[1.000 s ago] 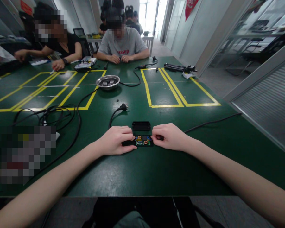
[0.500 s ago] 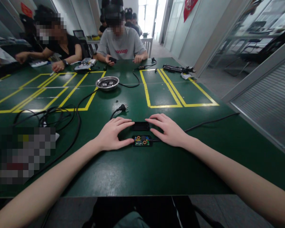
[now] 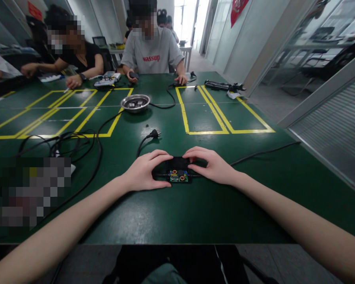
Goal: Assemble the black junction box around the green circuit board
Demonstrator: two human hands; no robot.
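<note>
Where the green table (image 3: 148,213) extends across the work area, a bundle of black cable (image 3: 73,144) lies at the left, behind an object obscured by pixelation. Beyond the bundle, a person in a black top (image 3: 79,59) sits with forearms over the table. Next is a round metal bowl (image 3: 136,110) containing small metal parts (image 3: 132,105). The left hand (image 3: 144,171) is positioned nearer the viewer; its thumb and fingers are spread apart, the index fingertip at the cover's far left corner and the thumb beside the housing's near left corner. Just behind this hand, a black plug (image 3: 154,134) points right. At the far edge, a person in a grey shirt (image 3: 154,51) holds a small dark object (image 3: 133,75). Between both hands, the black cover (image 3: 178,162) sits directly behind the open housing (image 3: 179,181), which contains the circuit board (image 3: 179,175). The right hand (image 3: 210,165) has its fingers curved around the cover's right end; whether they are clamped cannot be determined. A black cable (image 3: 266,152) extends rightward beyond it.
</note>
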